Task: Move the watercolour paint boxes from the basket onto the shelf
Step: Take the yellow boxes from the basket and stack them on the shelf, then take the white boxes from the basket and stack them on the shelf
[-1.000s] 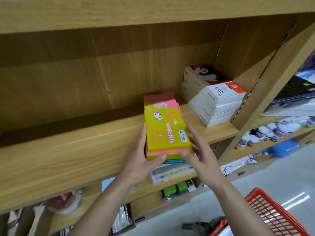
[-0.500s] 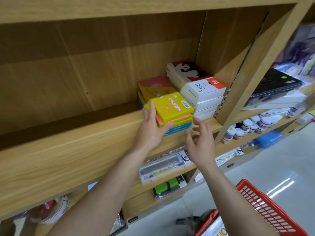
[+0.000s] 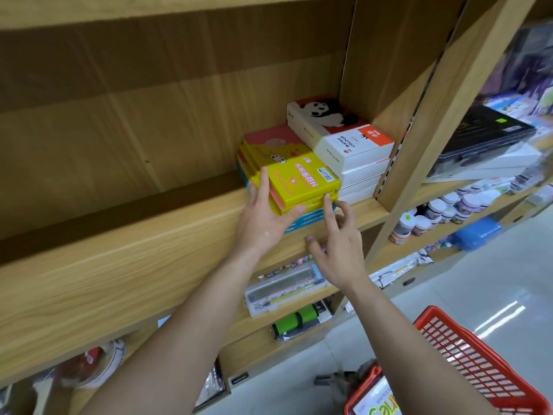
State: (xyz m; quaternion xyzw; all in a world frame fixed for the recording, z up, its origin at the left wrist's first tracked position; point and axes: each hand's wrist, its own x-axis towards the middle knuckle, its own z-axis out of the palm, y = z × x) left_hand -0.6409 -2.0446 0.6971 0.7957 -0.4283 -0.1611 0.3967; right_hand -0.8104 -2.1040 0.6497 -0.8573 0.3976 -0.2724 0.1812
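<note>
On a wooden shelf at about chest height sits a small stack of yellow and pink watercolour paint boxes, slightly fanned, with a teal box at the bottom; the left hand rests open against the stack's left front corner, fingers spread flat along the side and thumb pressed to the front edge, steadying rather than gripping; just to the right, the right hand is loosely open with fingers curled, its index fingertip touching the stack's right front corner, holding nothing; beside the stack, touching it on the right, stands a taller pile of white panda boxes marked "WATER COLOUR", against the shelf's side panel; lower right, a red plastic basket shows a colourful box inside, partly cut off by the frame.
</note>
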